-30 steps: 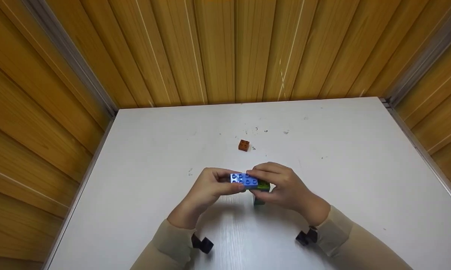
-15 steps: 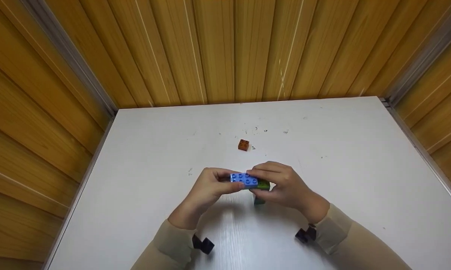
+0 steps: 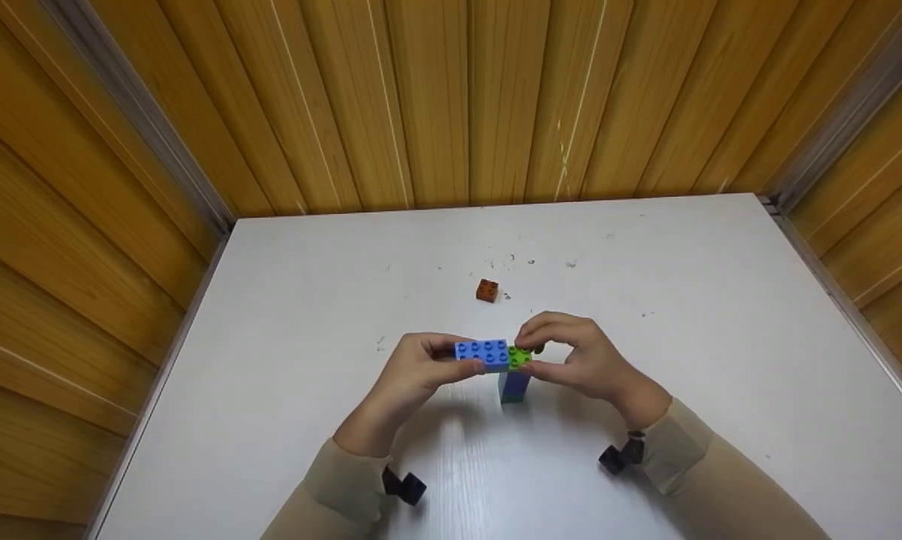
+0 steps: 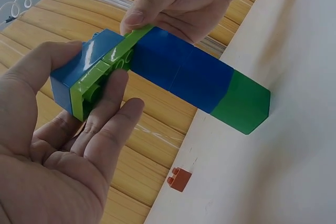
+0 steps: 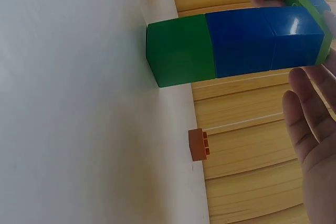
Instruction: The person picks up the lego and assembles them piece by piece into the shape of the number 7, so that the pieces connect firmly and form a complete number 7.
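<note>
A column of toy building bricks stands upright at the white table: a dark green brick (image 4: 241, 103) at the bottom, two dark blue bricks (image 4: 178, 66) above it. Across its top lies a thin lime-green plate (image 3: 518, 357), jutting out to the left. A lighter blue eight-stud brick (image 3: 484, 352) sits on the jutting part. My left hand (image 3: 422, 369) pinches this brick and plate, thumb on the near side, fingers behind and underneath. The right hand (image 3: 577, 351) pinches the plate's right end between thumb and index finger; its other fingers are beside the column.
A small orange-brown four-stud brick (image 3: 487, 290) lies farther back on the white table (image 3: 308, 300). Wood-patterned panels (image 3: 466, 105) enclose the back and both sides. Black devices hang at both wrists.
My right hand has shifted right off the blue brick's top to the plate's end, uncovering the lime-green studs. The bricks have moved slightly left and back, with more of the column showing.
</note>
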Available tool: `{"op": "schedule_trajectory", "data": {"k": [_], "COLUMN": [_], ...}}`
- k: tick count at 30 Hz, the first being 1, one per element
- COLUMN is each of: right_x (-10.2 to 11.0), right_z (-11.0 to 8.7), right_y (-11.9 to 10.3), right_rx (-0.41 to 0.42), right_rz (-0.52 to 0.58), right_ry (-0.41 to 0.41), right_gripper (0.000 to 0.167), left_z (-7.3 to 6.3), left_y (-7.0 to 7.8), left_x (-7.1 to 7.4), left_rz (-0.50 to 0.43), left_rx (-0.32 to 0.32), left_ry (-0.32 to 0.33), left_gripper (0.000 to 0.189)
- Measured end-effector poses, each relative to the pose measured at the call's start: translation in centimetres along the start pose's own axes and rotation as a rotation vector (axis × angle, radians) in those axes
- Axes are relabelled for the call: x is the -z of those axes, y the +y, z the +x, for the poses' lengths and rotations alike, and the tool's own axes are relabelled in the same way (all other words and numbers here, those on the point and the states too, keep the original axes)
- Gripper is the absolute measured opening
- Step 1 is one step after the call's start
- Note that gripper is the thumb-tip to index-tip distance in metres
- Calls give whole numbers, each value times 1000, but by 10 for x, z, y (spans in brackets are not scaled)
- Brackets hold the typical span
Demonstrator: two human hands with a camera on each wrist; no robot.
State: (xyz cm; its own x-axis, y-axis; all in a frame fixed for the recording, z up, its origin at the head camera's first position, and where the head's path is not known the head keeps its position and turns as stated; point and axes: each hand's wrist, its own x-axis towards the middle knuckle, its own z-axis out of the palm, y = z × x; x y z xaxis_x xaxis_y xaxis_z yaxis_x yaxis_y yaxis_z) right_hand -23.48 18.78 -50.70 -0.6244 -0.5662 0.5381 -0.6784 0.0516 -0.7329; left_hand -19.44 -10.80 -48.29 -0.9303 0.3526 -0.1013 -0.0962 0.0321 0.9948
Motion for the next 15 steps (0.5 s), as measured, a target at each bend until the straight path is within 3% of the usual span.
{"op": "schedule_trajectory", "data": {"k": [8,15], "right_x": [-6,-6], "right_z": [-2,-2], "right_y": [1,1], "right_rx": [-42,-40], "right_rz": [-20,-19], "right_ry": [25,17], "right_gripper": [32,32], "left_z": [0,2], "left_y": [0,-8], "left_x": [6,10], "left_rz": [34,50], "left_rx": [-6,-66], "left_ry": [-27,-56], "left_gripper": [40,44]}}
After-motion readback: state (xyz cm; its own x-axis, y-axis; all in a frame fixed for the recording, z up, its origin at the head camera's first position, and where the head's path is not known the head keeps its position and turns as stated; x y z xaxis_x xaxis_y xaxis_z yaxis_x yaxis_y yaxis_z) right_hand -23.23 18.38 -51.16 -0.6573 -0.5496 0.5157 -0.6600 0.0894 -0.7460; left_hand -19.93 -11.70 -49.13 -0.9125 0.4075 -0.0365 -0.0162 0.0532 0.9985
